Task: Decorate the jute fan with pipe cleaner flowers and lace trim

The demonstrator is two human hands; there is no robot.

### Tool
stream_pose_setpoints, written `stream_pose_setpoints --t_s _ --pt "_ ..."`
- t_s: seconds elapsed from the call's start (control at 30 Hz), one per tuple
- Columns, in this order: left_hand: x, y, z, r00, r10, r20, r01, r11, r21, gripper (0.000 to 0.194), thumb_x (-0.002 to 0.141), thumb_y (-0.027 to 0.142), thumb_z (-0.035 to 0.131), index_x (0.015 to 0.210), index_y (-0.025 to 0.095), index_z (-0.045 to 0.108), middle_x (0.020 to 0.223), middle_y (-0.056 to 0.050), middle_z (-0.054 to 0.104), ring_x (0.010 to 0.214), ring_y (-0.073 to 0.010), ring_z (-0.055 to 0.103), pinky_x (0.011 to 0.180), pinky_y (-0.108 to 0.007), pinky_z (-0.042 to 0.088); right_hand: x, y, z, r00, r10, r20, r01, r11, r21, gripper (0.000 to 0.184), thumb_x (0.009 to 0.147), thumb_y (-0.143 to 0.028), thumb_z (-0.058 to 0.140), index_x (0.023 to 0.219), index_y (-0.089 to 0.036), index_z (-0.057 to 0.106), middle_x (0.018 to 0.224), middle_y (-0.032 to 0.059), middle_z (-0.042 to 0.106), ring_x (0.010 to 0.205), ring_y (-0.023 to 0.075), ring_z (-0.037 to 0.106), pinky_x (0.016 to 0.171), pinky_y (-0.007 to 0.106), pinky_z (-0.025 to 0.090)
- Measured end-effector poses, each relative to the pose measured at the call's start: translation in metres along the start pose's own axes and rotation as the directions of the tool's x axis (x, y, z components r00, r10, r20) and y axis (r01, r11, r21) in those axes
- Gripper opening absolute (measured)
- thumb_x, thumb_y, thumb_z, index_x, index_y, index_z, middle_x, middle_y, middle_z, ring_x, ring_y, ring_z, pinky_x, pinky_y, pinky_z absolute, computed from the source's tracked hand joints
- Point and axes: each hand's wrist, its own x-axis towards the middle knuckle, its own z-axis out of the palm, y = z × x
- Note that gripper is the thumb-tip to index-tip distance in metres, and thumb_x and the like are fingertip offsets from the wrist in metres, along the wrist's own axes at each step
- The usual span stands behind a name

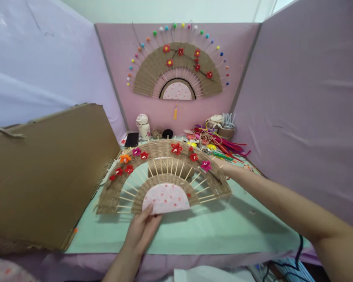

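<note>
The person's left hand (pixel 142 229) gripped the woven fan (pixel 164 179) by its spotted half-circle base (pixel 167 199). The right forearm (pixel 261 190) reached behind the fan, its hand seemingly hidden there. A twine roll (pixel 164 166) showed behind the fan's ribs, a similar fan (pixel 179 62) hung beyond it, and brown cardboard (pixel 53 172) stood to its left.

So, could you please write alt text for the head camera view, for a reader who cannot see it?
The left hand holds a flowered woven fan over a pale green table; the right arm reaches behind it, its hand obscured. A roll of twine shows between the fan's sticks, and a similar fan hangs on the pink panel beyond.
</note>
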Motion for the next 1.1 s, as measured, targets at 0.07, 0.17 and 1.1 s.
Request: stream_pose_setpoints --t_s 0.07,0.17,1.1 --pt "0.009 0.001 0.007 0.999 -0.026 0.047 0.029 0.998 -0.063 0.059 0.088 0.001 0.044 0.144 0.014 0.033 0.123 -0.016 0.062 0.12 -0.0255 0.053 0.109 -0.044 0.036 0.006 -0.004 -0.023 0.998 0.056 0.009 -0.057 0.997 0.053 0.033 0.075 -0.046 0.059 0.091 -0.018 0.068 0.089 0.0092 0.072 0.08 0.0265 0.067 0.07 0.038 0.055" --pt "0.019 0.002 0.016 0.995 -0.07 0.069 0.076 0.993 -0.096 0.059 0.088 0.001 0.044 0.144 0.012 0.031 0.126 -0.019 0.06 0.122 -0.0271 0.052 0.108 -0.045 0.037 0.013 -0.013 -0.052 0.991 0.133 -0.019 -0.124 0.959 0.255 0.045 0.089 -0.051 0.038 0.106 -0.018 0.063 0.108 0.0138 0.069 0.09 0.0224 0.067 0.077 0.036 0.054" --pt "-0.01 0.008 0.021 0.956 -0.237 -0.17 0.255 0.962 0.095 0.017 0.082 0.0 0.053 0.098 -0.003 0.056 0.113 -0.033 0.06 0.117 -0.0385 0.053 0.085 -0.032 0.058 0.032 -0.027 -0.017 0.988 0.037 -0.152 -0.031 0.998 0.048 0.034 0.08 -0.042 0.059 0.104 -0.017 0.063 0.097 0.0075 0.069 0.088 0.0179 0.062 0.072 0.026 0.047"
